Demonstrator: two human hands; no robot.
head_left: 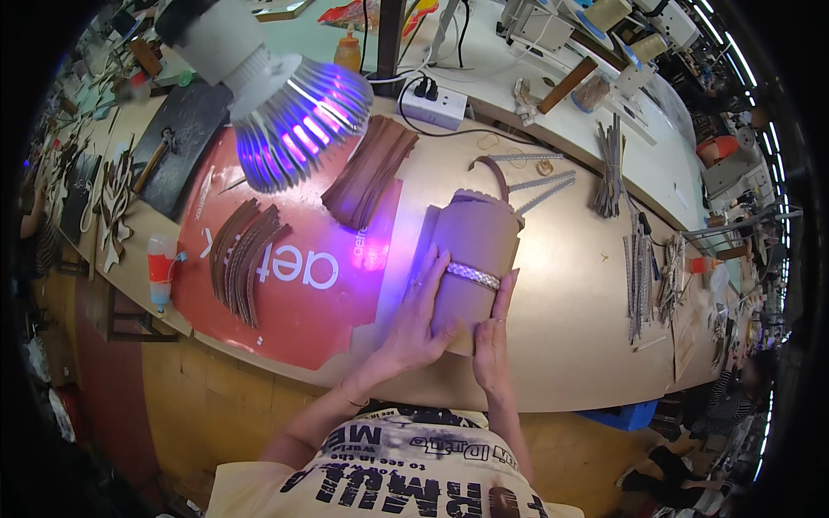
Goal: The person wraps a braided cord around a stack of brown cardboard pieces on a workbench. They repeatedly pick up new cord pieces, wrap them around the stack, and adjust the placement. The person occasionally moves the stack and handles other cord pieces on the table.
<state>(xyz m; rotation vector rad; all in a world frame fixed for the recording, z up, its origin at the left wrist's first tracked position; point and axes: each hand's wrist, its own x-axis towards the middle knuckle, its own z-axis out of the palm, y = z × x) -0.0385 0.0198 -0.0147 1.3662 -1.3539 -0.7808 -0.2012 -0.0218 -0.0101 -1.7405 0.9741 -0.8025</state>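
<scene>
A brown, rounded form with a scalloped far end stands out on the table in front of me. Across it runs a silvery braided strip. My left hand holds the form's left side, its fingertips at the strip's left end. On the other side, my right hand grips the form, with fingers along the edge by the strip's right end. What lies beneath the form is hidden. Just beyond it are a curved brown strip and loose braided strips.
A lamp with a violet glow hangs at upper left. Under it, a red sheet bears stacked brown strips and curved pieces. A red-and-clear bottle, hammer, power strip and bundled strips stand around.
</scene>
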